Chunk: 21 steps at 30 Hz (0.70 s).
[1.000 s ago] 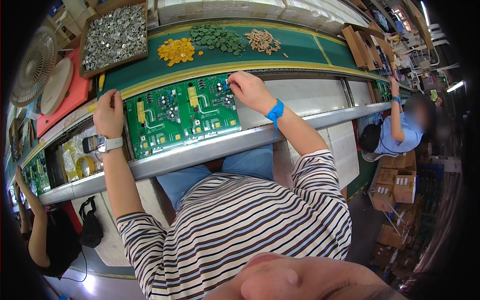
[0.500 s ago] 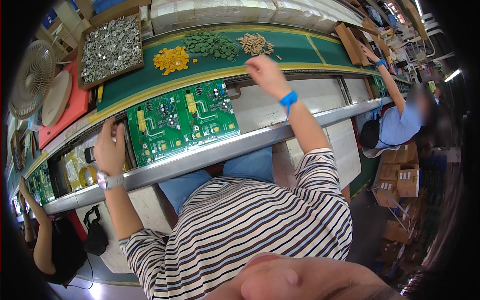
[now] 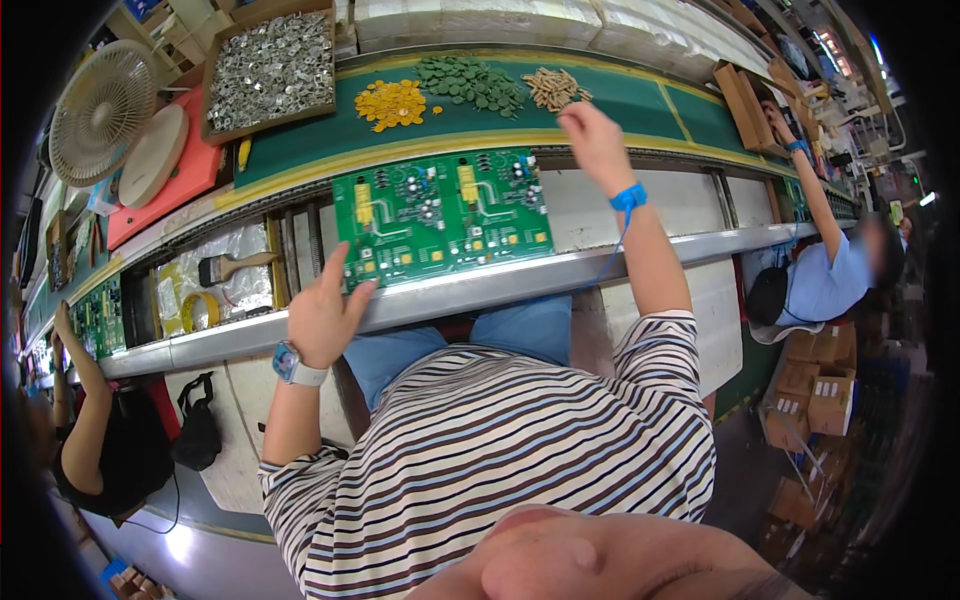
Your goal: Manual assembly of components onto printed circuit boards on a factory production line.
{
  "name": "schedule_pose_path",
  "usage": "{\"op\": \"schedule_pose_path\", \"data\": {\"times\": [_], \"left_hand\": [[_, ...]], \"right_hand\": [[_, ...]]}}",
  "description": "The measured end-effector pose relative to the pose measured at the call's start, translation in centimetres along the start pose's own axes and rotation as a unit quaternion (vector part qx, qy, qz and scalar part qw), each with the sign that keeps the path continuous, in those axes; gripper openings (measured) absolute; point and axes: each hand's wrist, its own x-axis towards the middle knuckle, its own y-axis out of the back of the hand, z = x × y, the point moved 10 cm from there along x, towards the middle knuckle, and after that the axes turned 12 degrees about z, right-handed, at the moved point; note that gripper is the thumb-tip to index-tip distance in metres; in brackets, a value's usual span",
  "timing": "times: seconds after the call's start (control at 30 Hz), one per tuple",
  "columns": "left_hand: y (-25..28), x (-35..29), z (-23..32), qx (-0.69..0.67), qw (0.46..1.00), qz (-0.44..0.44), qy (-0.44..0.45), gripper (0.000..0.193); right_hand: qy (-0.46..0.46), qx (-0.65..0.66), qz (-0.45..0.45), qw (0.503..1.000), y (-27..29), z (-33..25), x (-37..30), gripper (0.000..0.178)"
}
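Note:
A green circuit board (image 3: 445, 225), made of two matching halves with yellow and black components, lies across the conveyor rails in front of me. My left hand (image 3: 328, 315) is open, with thumb and forefinger spread at the board's near left corner. My right hand (image 3: 592, 148) hangs past the board's far right corner, just on my side of a pile of small tan cylindrical parts (image 3: 555, 90). Its fingers are curled together, and whatever they may hold is hidden. Beside the tan pile lie green discs (image 3: 470, 85) and yellow discs (image 3: 390, 105).
A carton of metal parts (image 3: 270, 75) and a fan (image 3: 105, 112) stand far left. A brush (image 3: 235, 267) and a tape roll (image 3: 200, 312) lie left of the board. Metal rail (image 3: 640, 252) runs along the near side. Co-workers sit at left and right (image 3: 810, 280).
The board has slid right along the rails. My left hand has moved from beyond its left edge to its near left corner, uncovering the brush. My right hand stays near the tan parts.

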Motion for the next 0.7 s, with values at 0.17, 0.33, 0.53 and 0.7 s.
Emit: {"op": "schedule_pose_path", "data": {"times": [0.17,0.33,0.53,0.7], "left_hand": [[-2.4,-0.1,5.3,-0.05,0.995,-0.049,-0.067,0.06],[-2.9,-1.7,7.1,0.009,0.993,0.0,-0.121,0.064],[-2.7,-2.6,6.4,0.023,0.99,0.052,-0.125,0.062],[-2.7,-2.5,6.4,0.016,0.991,0.062,-0.119,0.061]], "right_hand": [[0.105,0.05,-0.107,0.987,-4.8,-7.2,-4.2,0.009],[0.1,0.039,-0.135,0.985,-5.9,-6.6,-5.1,0.01],[-0.026,0.04,-0.217,0.975,-7.4,-4.4,-5.8,0.013],[-0.023,0.041,-0.21,0.977,-7.6,-4.3,-5.7,0.012]]}}
